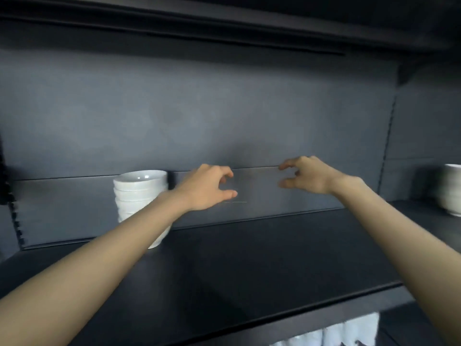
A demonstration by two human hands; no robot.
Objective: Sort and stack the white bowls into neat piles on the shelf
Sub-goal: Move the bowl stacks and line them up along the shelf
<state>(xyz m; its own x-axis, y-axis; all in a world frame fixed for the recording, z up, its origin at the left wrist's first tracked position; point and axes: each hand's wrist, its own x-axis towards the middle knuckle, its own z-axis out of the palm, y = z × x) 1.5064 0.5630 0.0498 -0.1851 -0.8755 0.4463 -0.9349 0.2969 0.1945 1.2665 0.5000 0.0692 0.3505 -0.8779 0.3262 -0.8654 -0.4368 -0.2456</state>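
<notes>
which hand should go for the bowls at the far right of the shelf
Right, likely. The right hand is empty and nearer the far-right bowls. The left hand, also empty, hovers by the tall bowl stack on the left and would have to cross over.

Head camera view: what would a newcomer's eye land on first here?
Two bare arms reach in, the left hand and right hand empty, fingers curved, facing each other above the dark shelf. Left of them stands a stack of white bowls; a blurred white stack sits at the far right edge.
</notes>
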